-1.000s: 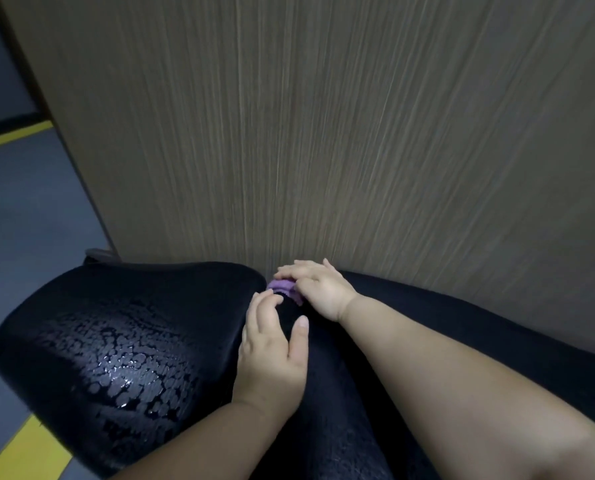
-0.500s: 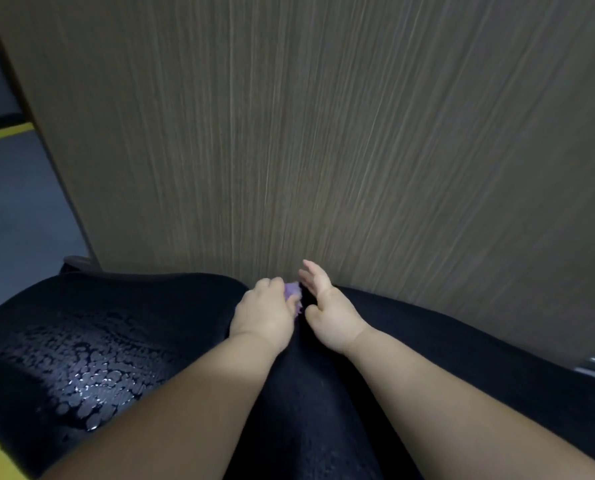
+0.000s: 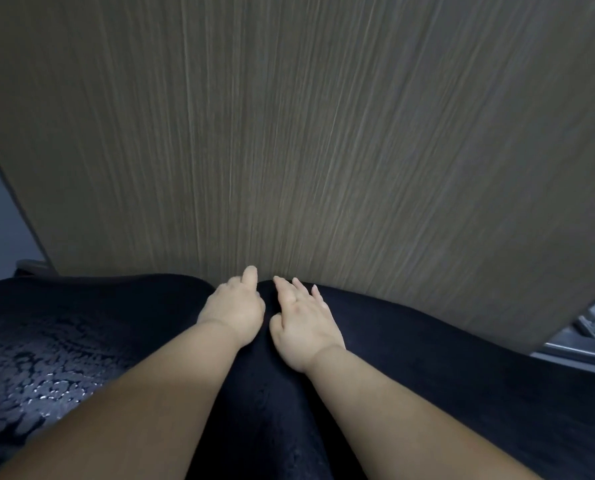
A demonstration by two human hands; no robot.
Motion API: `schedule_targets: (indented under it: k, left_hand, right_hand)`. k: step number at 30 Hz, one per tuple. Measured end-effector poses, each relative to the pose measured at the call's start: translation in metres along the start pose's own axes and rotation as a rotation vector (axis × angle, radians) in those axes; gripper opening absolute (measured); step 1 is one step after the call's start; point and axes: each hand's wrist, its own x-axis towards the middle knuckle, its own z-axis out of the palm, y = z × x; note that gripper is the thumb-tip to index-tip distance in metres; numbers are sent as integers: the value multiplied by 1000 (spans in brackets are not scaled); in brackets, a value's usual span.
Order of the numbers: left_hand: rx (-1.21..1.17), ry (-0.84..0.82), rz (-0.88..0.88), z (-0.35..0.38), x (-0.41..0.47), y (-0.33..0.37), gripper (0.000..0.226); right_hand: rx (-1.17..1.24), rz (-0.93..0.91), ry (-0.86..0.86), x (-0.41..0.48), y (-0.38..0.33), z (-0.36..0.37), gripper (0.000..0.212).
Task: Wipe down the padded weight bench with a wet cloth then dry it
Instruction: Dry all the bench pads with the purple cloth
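Head view: bench (image 3: pixel 427 358) under right hand (image 3: pixel 304 323), spread flat, and left hand (image 3: pixel 232 311), grip unclear.

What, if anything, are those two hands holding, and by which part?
The right hand lies flat on the black bench, fingers straight, holding nothing. The left hand is curled beside it; no cloth shows, so whether it grips anything cannot be told.

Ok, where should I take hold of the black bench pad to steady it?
Take the bench pad by its far edge at the left, where it clears the wood-grain panel; come over it from the left. Elsewhere that edge seems to sit tight against the panel, leaving the grip no room. Avoid the slippery-looking wet patch.
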Motion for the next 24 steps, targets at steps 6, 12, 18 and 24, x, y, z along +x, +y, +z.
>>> schedule_targets:
  k: [6,12,18,24]
  left_hand:
    - [-15,1,-14,0,-15,-8,38]
    - [-40,15,-19,-3,-45,-17,52]
    - [6,10,29,-2,-80,-28,56]
    - [23,21,53,-2,-104,-36,60]
  right_hand:
    - [10,-17,6,1,-1,0,63]
    - [-3,-17,13,2,-2,0,61]
    - [-6,-11,15,1,-3,-1,59]
    - [-23,-13,18,3,-1,-1,57]
